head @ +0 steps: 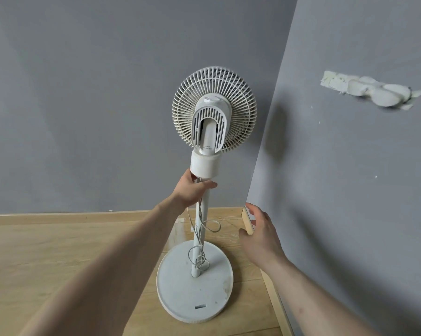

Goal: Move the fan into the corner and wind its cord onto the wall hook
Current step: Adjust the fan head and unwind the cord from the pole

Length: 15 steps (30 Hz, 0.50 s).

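The left hand (pixel 192 187) curls round the pole (pixel 203 214) just under the collar of the fan (pixel 213 110), which stands on its round base (pixel 180 287) on the wood floor (pixel 47 258), near the corner of two grey walls. The cord (pixel 201 241) hangs in loose loops down the pole. The right hand (pixel 260 235) hovers open, fingers spread, beside the base. The hook rack (pixel 371 89) sits high on the right wall (pixel 350 190).

Two bare forearms in shot, no sleeves showing, nothing on either wrist. Left hand (pixel 189 190) and right hand (pixel 260 235): no rings, no gloves, short nails.
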Tool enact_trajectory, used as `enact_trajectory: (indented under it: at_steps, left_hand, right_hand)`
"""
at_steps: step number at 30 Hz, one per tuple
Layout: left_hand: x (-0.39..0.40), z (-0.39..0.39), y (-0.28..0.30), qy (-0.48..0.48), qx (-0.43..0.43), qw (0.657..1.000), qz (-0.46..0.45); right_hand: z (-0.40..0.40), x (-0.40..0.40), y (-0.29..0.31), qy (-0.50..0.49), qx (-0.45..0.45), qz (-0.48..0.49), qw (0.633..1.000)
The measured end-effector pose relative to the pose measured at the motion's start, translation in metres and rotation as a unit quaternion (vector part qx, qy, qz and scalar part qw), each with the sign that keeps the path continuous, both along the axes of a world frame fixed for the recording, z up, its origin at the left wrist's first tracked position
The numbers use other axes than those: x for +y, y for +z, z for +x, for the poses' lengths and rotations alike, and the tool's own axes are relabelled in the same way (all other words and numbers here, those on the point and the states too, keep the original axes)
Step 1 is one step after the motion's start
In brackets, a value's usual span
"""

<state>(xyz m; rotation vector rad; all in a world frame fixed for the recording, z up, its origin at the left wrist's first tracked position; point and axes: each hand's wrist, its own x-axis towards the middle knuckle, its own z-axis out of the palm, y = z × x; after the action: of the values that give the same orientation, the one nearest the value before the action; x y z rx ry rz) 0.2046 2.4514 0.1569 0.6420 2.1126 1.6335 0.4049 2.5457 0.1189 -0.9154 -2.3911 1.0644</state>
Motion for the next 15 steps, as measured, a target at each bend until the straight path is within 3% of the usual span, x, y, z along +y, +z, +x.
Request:
enact_trajectory:
  at_steps: [8,15]
  left_hand:
    - [0.008,-0.01,-0.009,-0.013,0.023,0.999,-0.033]
    - [0.012,0.004,-0.016,0.038,0.058,0.997,-0.035]
  right_hand:
    - [0.014,0.024,-0.001,-0.023,-0.033,-0.019,0.999]
    - [-0.004,0.031,0.0,-0.033,-0.028,-0.043,0.998]
